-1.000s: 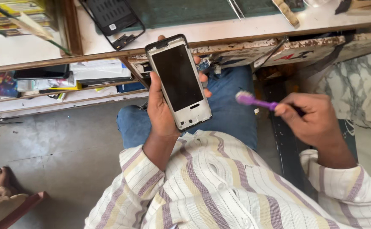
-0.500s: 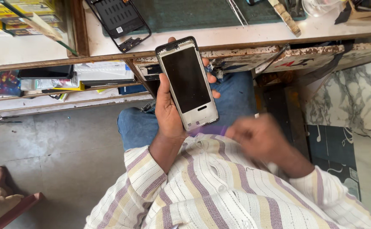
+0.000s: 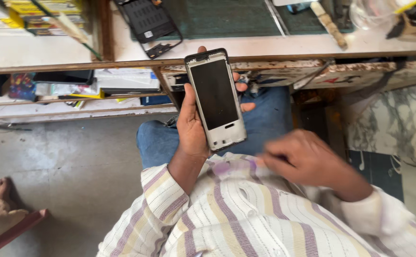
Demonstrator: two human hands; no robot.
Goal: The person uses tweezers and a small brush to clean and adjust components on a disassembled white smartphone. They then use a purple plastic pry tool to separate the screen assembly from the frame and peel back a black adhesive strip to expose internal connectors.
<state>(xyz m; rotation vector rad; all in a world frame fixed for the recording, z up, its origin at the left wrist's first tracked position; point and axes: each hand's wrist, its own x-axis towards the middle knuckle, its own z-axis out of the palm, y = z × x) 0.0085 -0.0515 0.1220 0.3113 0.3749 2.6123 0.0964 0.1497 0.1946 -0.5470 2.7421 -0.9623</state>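
Phone frame (image 3: 216, 99) with dark middle panel stands upright in left hand (image 3: 192, 127), fingers wrapped around its edges above the lap, blurred right hand (image 3: 303, 159) lower right, grip unclear, yellow boxes (image 3: 44, 10) far upper left, black back cover (image 3: 147, 20) just above on the bench (image 3: 265, 47).

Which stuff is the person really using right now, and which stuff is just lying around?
In use:
- phone frame, held up in the left hand
- right hand, blurred against the striped shirt

Lying about:
- black phone cover on the workbench
- papers on the shelf underneath
- yellow boxes
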